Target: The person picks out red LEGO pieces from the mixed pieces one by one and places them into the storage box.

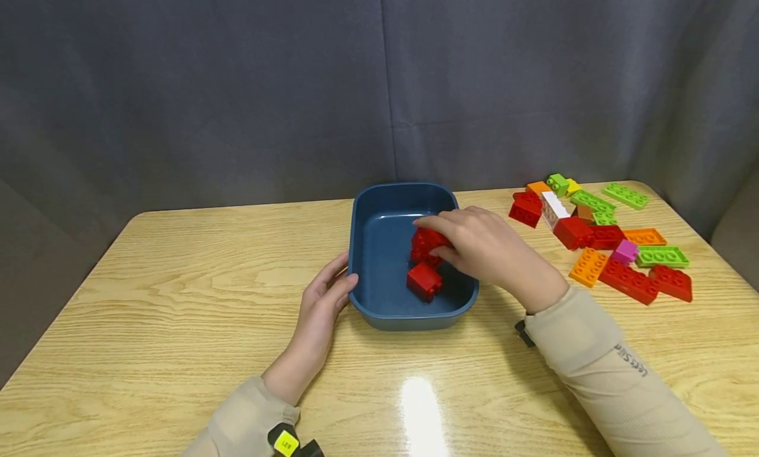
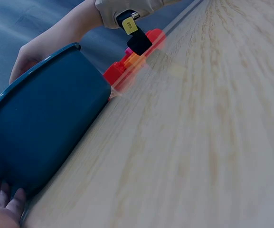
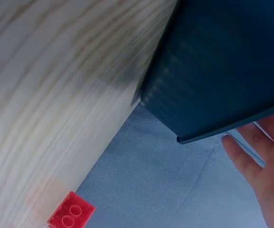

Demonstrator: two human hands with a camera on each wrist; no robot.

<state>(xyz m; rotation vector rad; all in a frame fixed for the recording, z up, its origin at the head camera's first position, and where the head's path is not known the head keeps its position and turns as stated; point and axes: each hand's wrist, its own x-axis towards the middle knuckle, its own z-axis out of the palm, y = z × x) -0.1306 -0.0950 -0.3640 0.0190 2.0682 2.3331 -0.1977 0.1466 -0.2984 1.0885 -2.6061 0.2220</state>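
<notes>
A deep blue bin (image 1: pixel 379 292) sits on the table with red toy building bricks inside. My right hand (image 1: pixel 483 246) reaches over the bin's right rim, thumb and fingers pinching a red brick (image 1: pixel 428 245), part of which they hide. Just below it lies another red brick (image 1: pixel 424 281) on the bin floor. My left hand (image 1: pixel 320 309) rests against the bin's left side, thumb at the rim. In the left wrist view, the left fingers (image 2: pixel 4 195) touch the outer wall low down. From the right wrist, the right hand (image 3: pixel 269 166) shows beyond the rim, its fingertips hidden by the wall.
Loose bricks spread over the table's right side, among them a white brick (image 1: pixel 554 209), a magenta brick (image 1: pixel 625 252), an orange brick (image 1: pixel 588 267) and a long red brick (image 1: pixel 628 280). A dark curtain (image 1: pixel 267 101) hangs behind the wooden table (image 1: pixel 196 299).
</notes>
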